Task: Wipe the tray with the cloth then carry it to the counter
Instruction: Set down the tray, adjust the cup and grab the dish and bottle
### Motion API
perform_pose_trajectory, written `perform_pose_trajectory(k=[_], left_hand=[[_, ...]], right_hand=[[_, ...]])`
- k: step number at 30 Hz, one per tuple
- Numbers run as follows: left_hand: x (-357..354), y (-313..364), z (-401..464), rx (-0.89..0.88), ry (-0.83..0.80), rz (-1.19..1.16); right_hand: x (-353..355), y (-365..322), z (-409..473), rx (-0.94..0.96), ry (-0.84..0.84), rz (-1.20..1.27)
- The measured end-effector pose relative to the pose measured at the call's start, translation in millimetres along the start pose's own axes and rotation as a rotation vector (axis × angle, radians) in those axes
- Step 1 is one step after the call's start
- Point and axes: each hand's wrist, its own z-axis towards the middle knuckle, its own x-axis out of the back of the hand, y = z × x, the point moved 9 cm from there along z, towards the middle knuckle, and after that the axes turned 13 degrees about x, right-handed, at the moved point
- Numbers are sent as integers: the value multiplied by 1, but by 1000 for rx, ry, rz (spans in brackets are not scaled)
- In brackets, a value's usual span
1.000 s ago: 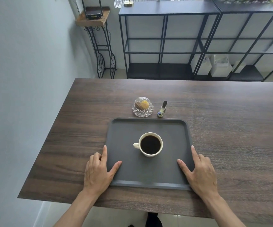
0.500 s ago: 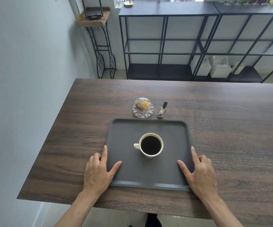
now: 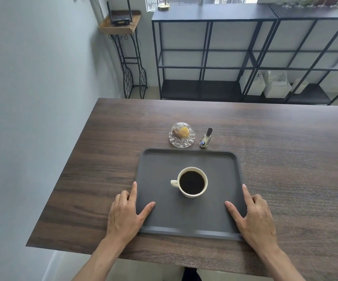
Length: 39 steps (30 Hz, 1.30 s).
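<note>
A dark grey tray (image 3: 190, 218) lay flat on the wooden table (image 3: 285, 159), close to its near edge. A cream cup of black coffee (image 3: 192, 182) stood about in the tray's middle, handle to the left. Just beyond the tray's far rim sat a glass-domed dish with a pastry (image 3: 181, 135) and, to its right, a small bird figurine (image 3: 205, 138). No cloth was visible anywhere in view.

The person's left hand (image 3: 124, 216) grasped the tray's left rim near the near corner, thumb lying on the tray floor and fingers down the outside. The right hand (image 3: 254, 218) mirrored it on the right rim, thumb inside, fingers outside. Neither hand was clenched; both pinched the rim loosely. Whether the fingers had got under the tray could not be told.

Judging from this, the step in hand was the lift for carrying. To do it well, both sides would need to rise together and level, since the cup looked nearly full and would slop at any tilt. Because the grips sat towards the near end, the far end would tend to dip, so the fingers should slide well under and perhaps farther along the rims. Lifting straight up first would also keep the far rim clear of the dish and figurine.
</note>
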Motion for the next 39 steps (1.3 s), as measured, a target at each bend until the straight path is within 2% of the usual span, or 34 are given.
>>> perform_pose_trajectory(k=[3, 5, 9, 14, 23, 39], left_hand=[[20, 9, 1, 1, 67, -48], [33, 31, 3, -91, 94, -96], [32, 83, 16, -290, -35, -184], [15, 116, 27, -411, -131, -100], [10, 120, 28, -451, -121, -147], [12, 119, 32, -476, -103, -154]], right_hand=[[14, -6, 1, -2, 56, 14], [26, -20, 8, 41, 84, 24], [30, -61, 33, 182, 19, 172], [19, -93, 56, 292, -96, 189], [15, -101, 63, 366, -84, 147], [13, -102, 59, 351, -83, 122]])
